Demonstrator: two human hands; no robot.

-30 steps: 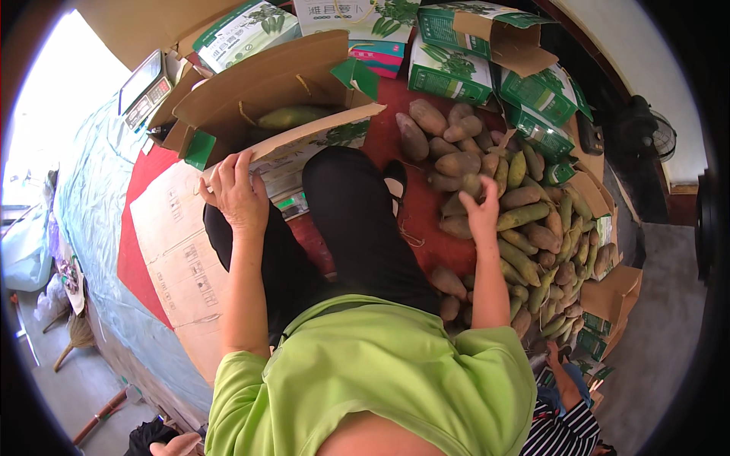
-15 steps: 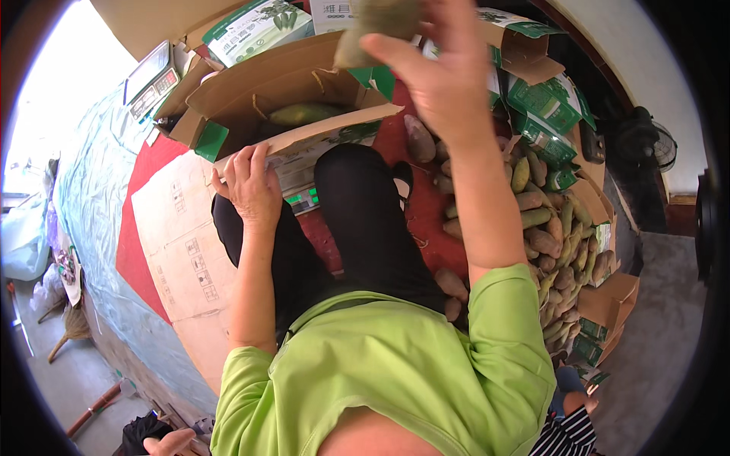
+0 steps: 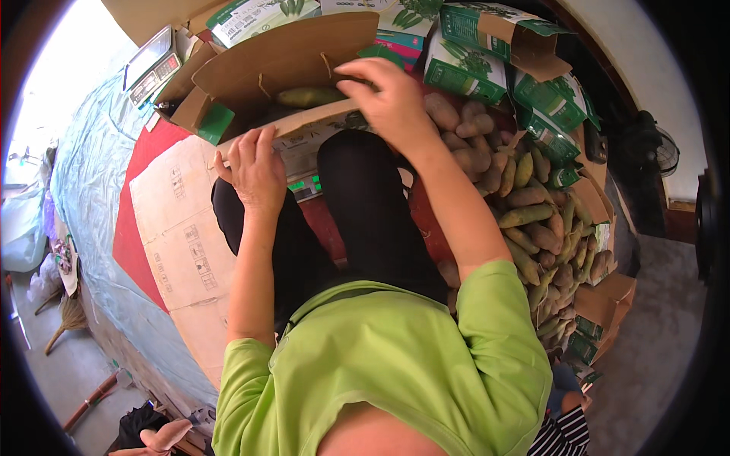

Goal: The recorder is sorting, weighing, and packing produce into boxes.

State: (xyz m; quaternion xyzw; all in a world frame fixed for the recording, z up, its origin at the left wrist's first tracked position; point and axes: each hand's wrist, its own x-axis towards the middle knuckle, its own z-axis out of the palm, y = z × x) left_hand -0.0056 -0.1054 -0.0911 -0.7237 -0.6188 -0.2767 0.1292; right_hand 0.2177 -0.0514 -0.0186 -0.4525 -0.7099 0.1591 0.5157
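Note:
A brown carton stands open in front of my knees, with string loops on its inner wall. A green radish lies inside it. My left hand is closed over the near flap, fingers on its top edge. At the right end of this flap is my right hand, thumb and forefinger apart, with nothing visible between them. Whether it touches the flap I cannot tell. A digital scale with a green display shows partly under the carton.
A large heap of radishes lies to my right. Green-and-white cartons stand behind it, near a black fan. Another scale sits at the far left. Flattened cardboard covers red cloth on the left. Part of another person shows at lower right.
My right hand has come down and left from above the carton's right side. The radish it held is no longer in it. The left hand stays on the flap.

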